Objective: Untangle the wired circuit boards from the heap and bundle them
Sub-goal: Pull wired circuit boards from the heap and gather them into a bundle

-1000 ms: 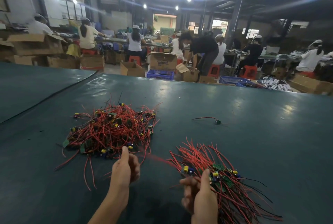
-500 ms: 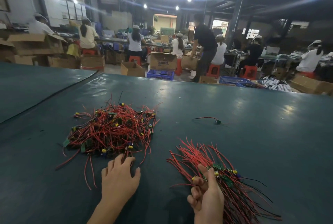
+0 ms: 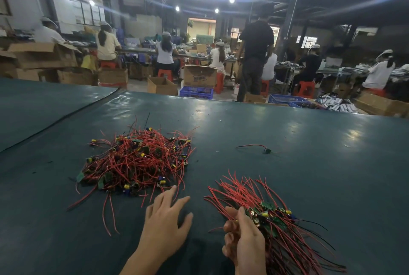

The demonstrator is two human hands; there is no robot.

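Note:
A tangled heap (image 3: 137,161) of small green circuit boards with red and black wires lies on the dark green table (image 3: 309,164), left of centre. My left hand (image 3: 164,223) hovers just below the heap's near edge, fingers spread, holding nothing. My right hand (image 3: 243,237) grips a bundle of sorted boards (image 3: 272,219), red wires fanning up-left and black and red wires trailing down-right. A single loose wired board (image 3: 264,150) lies apart, farther back on the right.
The table's far edge runs across the middle of the view. Beyond it are cardboard boxes (image 3: 200,75), blue crates (image 3: 195,92), red stools and several workers at benches; one person in black (image 3: 254,57) stands near the table's far side.
My left hand let go of a red wire it was pulling from the heap and opened flat with fingers spread. My right hand kept the bundle. The person in black straightened up.

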